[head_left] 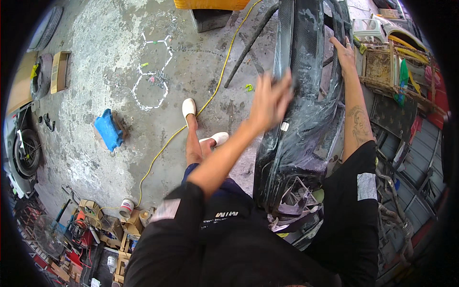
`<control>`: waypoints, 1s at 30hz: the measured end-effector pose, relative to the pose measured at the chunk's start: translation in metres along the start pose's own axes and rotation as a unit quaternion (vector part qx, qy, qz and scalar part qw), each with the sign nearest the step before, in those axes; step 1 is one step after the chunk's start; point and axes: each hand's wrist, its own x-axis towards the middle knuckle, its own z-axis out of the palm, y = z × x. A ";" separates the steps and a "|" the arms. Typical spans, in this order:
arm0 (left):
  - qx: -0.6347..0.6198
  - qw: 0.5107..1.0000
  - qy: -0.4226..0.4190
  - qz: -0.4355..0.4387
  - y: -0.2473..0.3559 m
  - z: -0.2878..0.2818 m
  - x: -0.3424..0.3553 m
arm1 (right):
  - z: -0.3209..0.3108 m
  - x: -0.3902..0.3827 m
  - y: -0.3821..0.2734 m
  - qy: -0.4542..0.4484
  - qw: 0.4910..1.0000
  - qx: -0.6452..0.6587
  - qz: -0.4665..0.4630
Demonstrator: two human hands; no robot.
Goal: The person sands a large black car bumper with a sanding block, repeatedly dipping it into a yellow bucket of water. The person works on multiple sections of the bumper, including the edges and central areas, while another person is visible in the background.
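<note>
A long black car bumper (306, 119), streaked with pale dust, stands along my right side. My left hand (272, 100) is on or just over its left face, blurred by motion; whether anything is under the fingers I cannot tell. A small white piece (284, 126) lies on the bumper below that hand. My right hand (343, 55) grips the bumper's upper right part, thumb toward the inner side. A dark tubular stand (246, 51) shows beside the bumper's upper end.
A yellow cable (167, 143) crosses the concrete floor past my feet. A blue-covered object (109, 129) sits at left, tyres (40, 76) beyond it. Cluttered tools and boxes (95, 229) fill the lower left; piled parts and wooden frames (382, 67) line the right. An orange object (210, 4) stands at top.
</note>
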 end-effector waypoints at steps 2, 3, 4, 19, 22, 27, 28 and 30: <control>-0.029 0.994 0.084 -0.061 -0.050 0.009 0.090 | 0.011 0.010 -0.002 -0.009 0.999 0.013 -0.033; -0.010 0.989 0.135 -0.054 -0.078 -0.013 0.105 | 0.039 -0.007 -0.039 -0.035 0.999 0.007 -0.018; -0.037 0.983 0.174 -0.053 -0.074 0.000 0.115 | 0.028 -0.004 -0.026 -0.027 1.000 -0.003 -0.010; -0.010 0.999 0.004 -0.044 0.005 0.017 0.008 | 0.000 0.003 0.017 -0.002 0.999 0.018 -0.030; 0.032 0.996 -0.087 -0.004 0.027 -0.007 -0.021 | 0.002 0.004 0.018 0.017 0.999 0.004 -0.036; -0.015 0.993 0.110 -0.035 -0.078 -0.001 0.134 | 0.041 -0.004 -0.020 -0.016 0.997 0.041 -0.060; -0.040 0.989 0.135 -0.052 -0.071 0.012 0.139 | 0.030 0.002 -0.008 -0.010 0.997 0.038 -0.060; 0.014 0.999 0.041 -0.024 -0.036 0.018 0.052 | 0.025 0.009 0.017 0.002 0.998 0.016 -0.053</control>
